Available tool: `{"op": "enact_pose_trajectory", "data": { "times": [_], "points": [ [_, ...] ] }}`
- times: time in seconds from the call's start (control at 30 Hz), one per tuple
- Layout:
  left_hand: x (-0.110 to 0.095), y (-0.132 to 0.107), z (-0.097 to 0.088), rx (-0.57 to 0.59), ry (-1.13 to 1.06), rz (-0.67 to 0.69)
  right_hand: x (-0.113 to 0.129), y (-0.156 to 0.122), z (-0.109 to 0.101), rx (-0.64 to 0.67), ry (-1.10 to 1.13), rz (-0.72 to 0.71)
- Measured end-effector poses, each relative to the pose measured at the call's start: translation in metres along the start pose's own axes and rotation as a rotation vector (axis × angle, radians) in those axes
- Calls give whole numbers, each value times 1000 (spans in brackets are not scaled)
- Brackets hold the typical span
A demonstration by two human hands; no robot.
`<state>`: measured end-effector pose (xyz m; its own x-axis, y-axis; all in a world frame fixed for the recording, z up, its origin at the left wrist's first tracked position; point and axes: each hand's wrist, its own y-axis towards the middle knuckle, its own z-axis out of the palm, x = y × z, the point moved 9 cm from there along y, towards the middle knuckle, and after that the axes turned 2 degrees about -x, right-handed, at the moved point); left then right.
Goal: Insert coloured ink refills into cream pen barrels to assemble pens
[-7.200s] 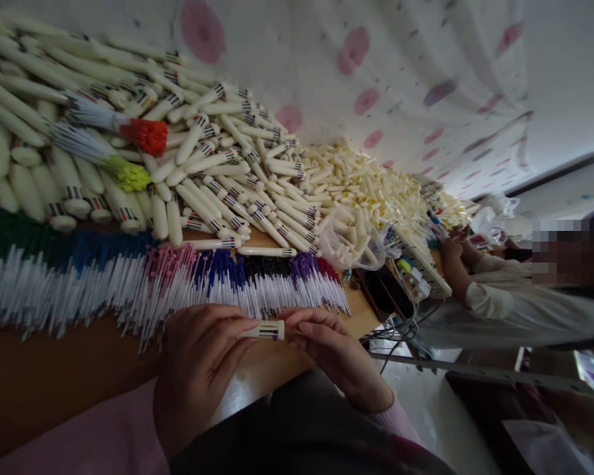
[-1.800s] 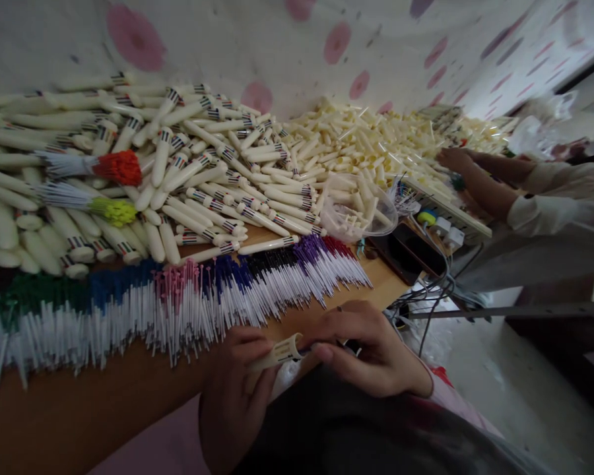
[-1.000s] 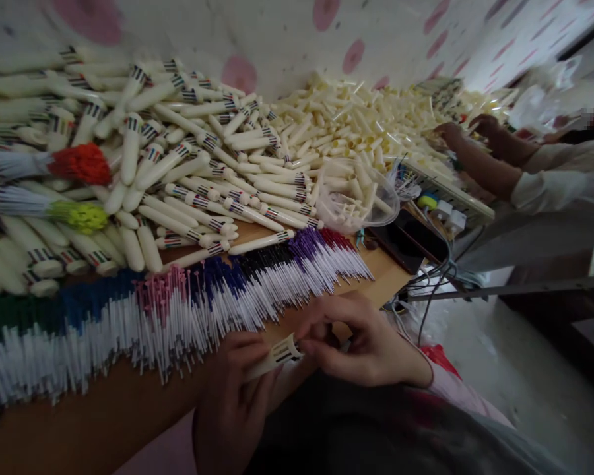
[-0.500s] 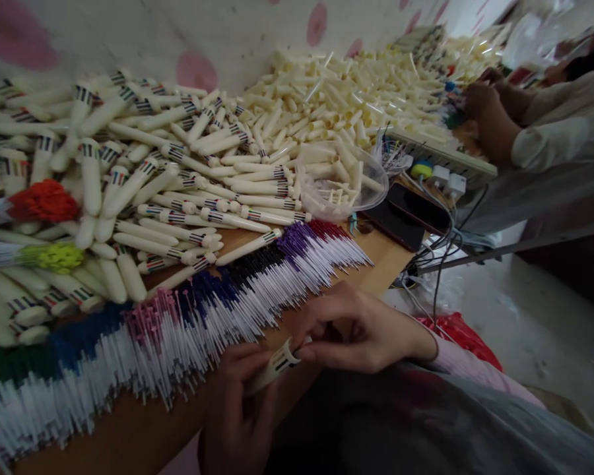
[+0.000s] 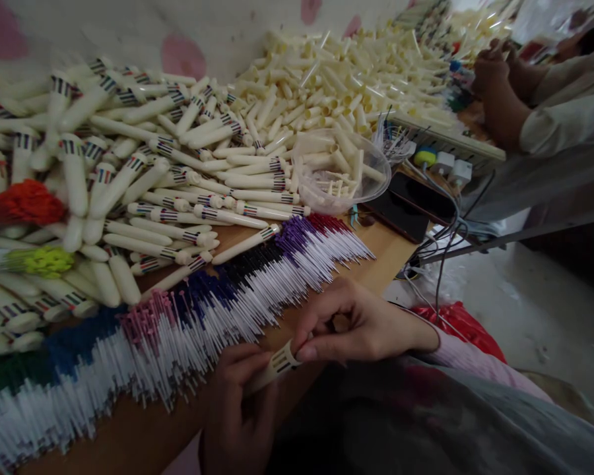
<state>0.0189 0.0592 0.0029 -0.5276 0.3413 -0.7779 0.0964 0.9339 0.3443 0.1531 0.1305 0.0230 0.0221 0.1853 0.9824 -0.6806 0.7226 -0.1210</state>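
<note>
One cream pen barrel (image 5: pixel 280 361) was gripped in the left hand (image 5: pixel 242 399), its long axis slanting up toward the right hand (image 5: pixel 363 323). The latter's fingertips were at the slotted end; whether they gripped anything could not be told. Beyond, pen refills (image 5: pixel 218 340) lined the surface (image 5: pixel 392 249) along its near edge.

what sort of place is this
Probably a small assembly workshop: there are heaped pens, long rows of refills grouped by colour, and another person's hands at work farther along.
</note>
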Motion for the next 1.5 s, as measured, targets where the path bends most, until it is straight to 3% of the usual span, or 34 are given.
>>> {"op": "enact_pose_trajectory", "data": {
  "times": [0.37, 0.77, 0.93, 1.27, 1.5],
  "points": [
    [1, 0, 0, -3, 39, 7, -12, -3, -1, 61, 14, 134],
    [-2, 4, -1, -20, 20, -4, -2, -2, -4, -32, -122, 28],
    [-7, 5, -3, -39, 95, 47, -12, -3, -5, -40, -116, 118],
    [-1, 1, 0, 7, 92, 5, -31, -6, -6, -49, -6, 318],
    [-3, 4, 1, 14, 97, 10, -33, -6, -3, -57, 60, 375]
  ]
}}
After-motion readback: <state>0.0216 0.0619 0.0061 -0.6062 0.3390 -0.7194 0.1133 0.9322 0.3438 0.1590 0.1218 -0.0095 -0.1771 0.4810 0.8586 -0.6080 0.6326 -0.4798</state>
